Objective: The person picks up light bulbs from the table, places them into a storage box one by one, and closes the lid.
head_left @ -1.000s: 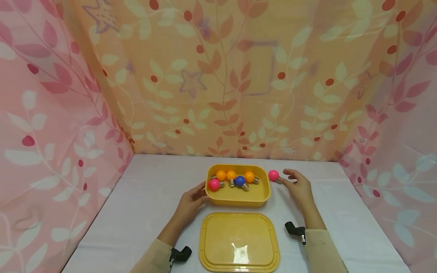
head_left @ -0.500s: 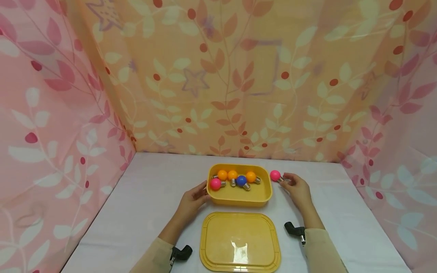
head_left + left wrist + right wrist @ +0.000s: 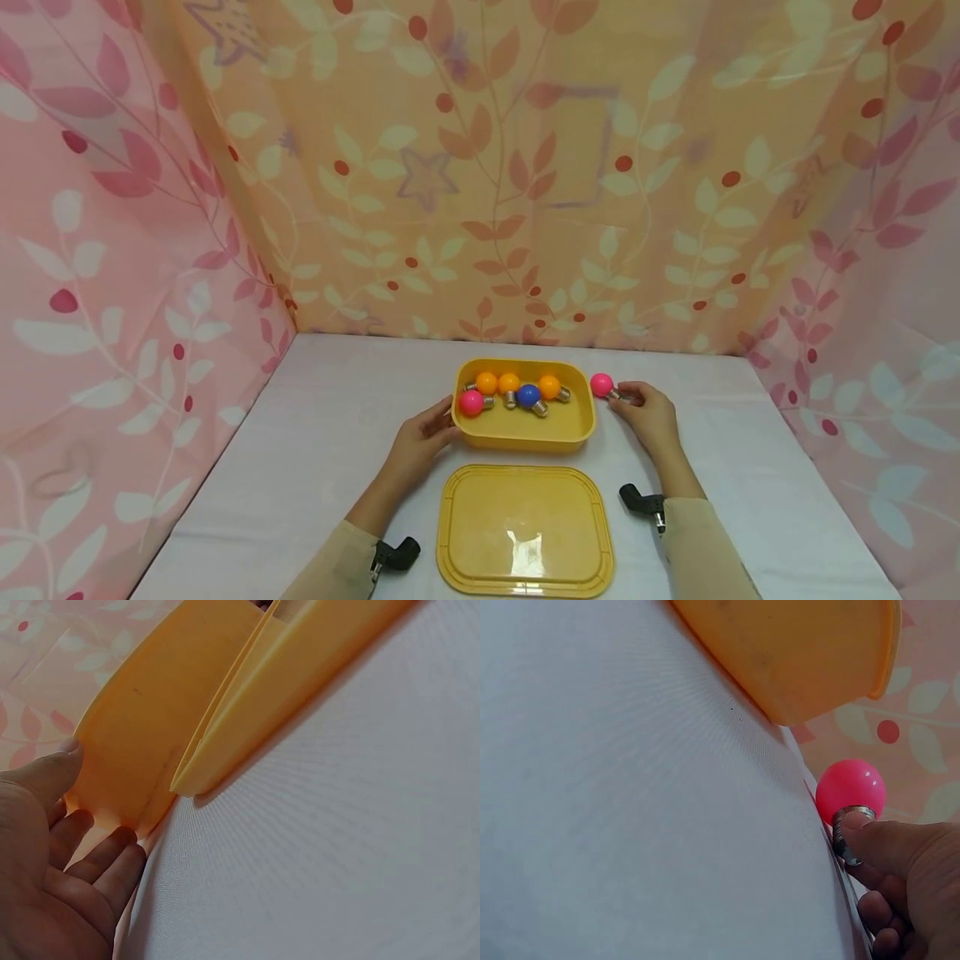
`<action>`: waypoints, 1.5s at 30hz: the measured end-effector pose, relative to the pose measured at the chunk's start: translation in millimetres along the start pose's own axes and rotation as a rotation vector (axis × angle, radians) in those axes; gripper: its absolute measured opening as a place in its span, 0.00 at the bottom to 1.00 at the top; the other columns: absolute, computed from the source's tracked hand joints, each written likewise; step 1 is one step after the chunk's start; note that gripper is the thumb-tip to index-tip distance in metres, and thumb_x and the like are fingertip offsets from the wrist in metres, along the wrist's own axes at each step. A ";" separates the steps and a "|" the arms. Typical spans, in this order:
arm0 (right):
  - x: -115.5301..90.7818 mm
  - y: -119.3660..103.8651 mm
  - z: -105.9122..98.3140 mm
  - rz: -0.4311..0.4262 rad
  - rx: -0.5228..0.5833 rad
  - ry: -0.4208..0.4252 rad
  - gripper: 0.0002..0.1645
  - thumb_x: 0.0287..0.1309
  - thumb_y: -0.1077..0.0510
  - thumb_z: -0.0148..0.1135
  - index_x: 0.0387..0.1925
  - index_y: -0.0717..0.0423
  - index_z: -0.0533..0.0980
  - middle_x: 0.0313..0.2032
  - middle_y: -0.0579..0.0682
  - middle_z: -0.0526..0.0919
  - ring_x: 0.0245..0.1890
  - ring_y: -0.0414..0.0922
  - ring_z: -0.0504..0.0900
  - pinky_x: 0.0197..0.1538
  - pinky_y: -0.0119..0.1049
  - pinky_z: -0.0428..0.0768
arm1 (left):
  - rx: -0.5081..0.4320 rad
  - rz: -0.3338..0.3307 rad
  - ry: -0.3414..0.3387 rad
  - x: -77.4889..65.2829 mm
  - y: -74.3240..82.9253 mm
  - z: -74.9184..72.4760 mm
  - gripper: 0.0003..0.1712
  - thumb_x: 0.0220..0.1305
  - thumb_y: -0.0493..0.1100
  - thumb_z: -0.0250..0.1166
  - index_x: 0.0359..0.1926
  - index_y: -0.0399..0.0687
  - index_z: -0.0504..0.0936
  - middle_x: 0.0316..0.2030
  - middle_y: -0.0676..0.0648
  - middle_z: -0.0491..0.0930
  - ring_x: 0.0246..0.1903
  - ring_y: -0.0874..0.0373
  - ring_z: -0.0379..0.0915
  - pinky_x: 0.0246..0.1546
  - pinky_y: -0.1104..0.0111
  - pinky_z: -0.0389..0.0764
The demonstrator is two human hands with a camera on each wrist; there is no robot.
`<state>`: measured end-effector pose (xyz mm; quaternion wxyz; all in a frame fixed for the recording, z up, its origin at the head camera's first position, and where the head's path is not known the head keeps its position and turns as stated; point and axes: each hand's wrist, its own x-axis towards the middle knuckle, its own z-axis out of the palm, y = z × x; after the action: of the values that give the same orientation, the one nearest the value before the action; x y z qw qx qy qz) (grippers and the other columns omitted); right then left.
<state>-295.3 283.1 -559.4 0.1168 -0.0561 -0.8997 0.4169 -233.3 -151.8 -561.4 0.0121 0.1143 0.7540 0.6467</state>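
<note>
A yellow plastic box (image 3: 525,435) stands on the white table, with several small light bulbs inside: orange ones (image 3: 487,383), a blue one (image 3: 528,395) and a pink one (image 3: 471,403). My left hand (image 3: 420,440) rests against the box's left end; in the left wrist view its thumb (image 3: 56,771) meets the wall near the rim, and its loosely bent fingers lie lower down. Just right of the box, my right hand (image 3: 651,417) pinches another pink light bulb (image 3: 850,791) by its metal screw base, thumb on top. That bulb lies at table level, its round end towards the box.
A yellow lid (image 3: 525,529) lies flat in front of the box, between my forearms. Black wrist cameras (image 3: 397,554) sit on both sleeves. Patterned cloth walls (image 3: 480,208) close off the back and both sides of the table (image 3: 322,400).
My right hand's fingers have closed in around the pink bulb's base; a second ago they were more spread. The bulb has barely moved. My left hand and the box stay put.
</note>
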 end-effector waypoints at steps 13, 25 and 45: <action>-2.4 -6.8 -2.9 0.017 0.013 -0.018 0.24 0.59 0.45 0.75 0.52 0.53 0.84 0.47 0.54 0.88 0.43 0.48 0.82 0.43 0.28 0.80 | -0.011 0.011 -0.004 1.3 -2.1 -1.0 0.36 0.69 0.43 0.70 0.75 0.56 0.69 0.71 0.49 0.72 0.66 0.51 0.75 0.57 0.70 0.82; -4.3 -25.6 -19.5 -0.045 0.041 0.034 0.25 0.57 0.38 0.75 0.49 0.48 0.85 0.41 0.49 0.85 0.37 0.46 0.73 0.30 0.30 0.73 | -0.009 0.009 -0.001 1.5 -2.3 -1.0 0.35 0.69 0.43 0.69 0.75 0.56 0.70 0.71 0.50 0.73 0.66 0.53 0.75 0.57 0.70 0.82; -13.8 -89.4 -39.8 -0.176 0.030 -0.020 0.26 0.58 0.37 0.74 0.52 0.47 0.85 0.46 0.53 0.87 0.41 0.47 0.76 0.40 0.30 0.77 | 0.005 0.014 -0.001 0.3 -1.0 -0.3 0.35 0.69 0.43 0.69 0.75 0.57 0.70 0.70 0.51 0.73 0.66 0.54 0.75 0.57 0.70 0.81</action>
<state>-272.1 251.9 -468.6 0.1447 0.0291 -0.8959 0.4189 -233.8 -152.2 -562.3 0.0077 0.1197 0.7549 0.6448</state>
